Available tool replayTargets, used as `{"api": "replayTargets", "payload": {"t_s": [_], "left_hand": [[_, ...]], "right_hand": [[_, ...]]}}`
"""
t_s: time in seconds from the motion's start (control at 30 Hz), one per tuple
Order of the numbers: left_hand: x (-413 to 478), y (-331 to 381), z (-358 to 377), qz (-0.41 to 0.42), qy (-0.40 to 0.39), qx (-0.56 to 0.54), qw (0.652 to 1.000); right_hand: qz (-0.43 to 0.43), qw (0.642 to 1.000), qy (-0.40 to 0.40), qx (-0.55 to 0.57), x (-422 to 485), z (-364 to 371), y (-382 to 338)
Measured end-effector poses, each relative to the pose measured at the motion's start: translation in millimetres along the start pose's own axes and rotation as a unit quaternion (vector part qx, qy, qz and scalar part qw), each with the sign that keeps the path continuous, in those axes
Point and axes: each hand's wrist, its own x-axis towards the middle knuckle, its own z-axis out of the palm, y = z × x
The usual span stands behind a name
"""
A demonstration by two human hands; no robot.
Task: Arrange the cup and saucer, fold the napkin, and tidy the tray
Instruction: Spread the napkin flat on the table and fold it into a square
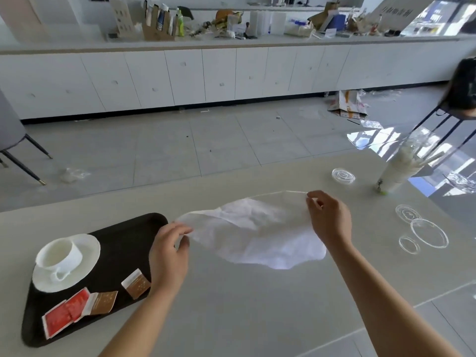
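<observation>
Clear plastic lids (428,233) lie scattered at the table's right, with another lid (343,175) farther back beside a leaning stack of paper cups (398,171); none touches the cloth. Left, a black tray (128,240) holds a white cup (58,253) standing on its saucer (88,247), with red packets (64,313) and brown packets (103,302) loose at the near end. The white napkin (260,235) hangs spread over the table's middle, just right of the tray. The left hand (168,251) pinches its left corner and the right hand (328,220) pinches its far right corner, fingers closed on cloth. The table (257,305) is pale and smooth. Beyond it are grey floor tiles with litter, white cabinets (180,78), a cluttered counter and a chair (10,130) far left. Bare tabletop runs from the napkin to the near edge.
</observation>
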Motion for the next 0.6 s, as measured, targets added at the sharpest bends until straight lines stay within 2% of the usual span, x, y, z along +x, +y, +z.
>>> {"api": "replayTargets", "payload": {"t_s": [0.07,0.1,0.13,0.2,0.27,0.33,0.4,0.47,0.5,0.53,0.6], "left_hand": [[-5.9,-16.9,12.4,-0.014,-0.094,0.061,0.994],[-11.2,-26.3,19.3,-0.028,-0.15,0.091,0.984],[-16.3,-34.5,25.8,-0.043,-0.194,0.126,0.972],[-25.6,-45.9,33.8,-0.051,-0.234,0.205,0.949],[-35.6,-49.5,39.9,-0.04,-0.242,0.237,0.94],[-47.5,-48.7,46.3,-0.028,-0.242,0.209,0.947],[-61.9,-47.6,55.7,-0.004,-0.238,0.2,0.95],[-73.4,-41.9,67.3,0.017,-0.241,0.206,0.948],[-78.4,-39.6,74.7,0.026,-0.251,0.217,0.943],[-82.7,-38.1,82.4,0.038,-0.265,0.239,0.933],[-88.8,-34.2,95.9,0.047,-0.304,0.304,0.902]], "right_hand": [[0.031,0.983,-0.112,-0.145,-16.5,3.3,15.3],[0.049,0.968,-0.163,-0.183,-27.1,6.3,23.8],[0.06,0.957,-0.2,-0.203,-37.9,9.7,31.9],[0.071,0.943,-0.238,-0.222,-55.5,14.6,45.5],[0.072,0.934,-0.259,-0.236,-61.7,17.6,55.9],[0.066,0.927,-0.259,-0.264,-54.3,20.5,64.9],[0.06,0.941,-0.2,-0.265,-34.6,24.4,71.7],[0.042,0.971,-0.113,-0.205,-7.9,32.9,78.3],[0.042,0.979,-0.097,-0.176,6.2,40.1,82.7],[0.054,0.979,-0.116,-0.159,20.6,49.0,86.9],[0.091,0.958,-0.215,-0.169,44.6,69.5,94.0]]}}
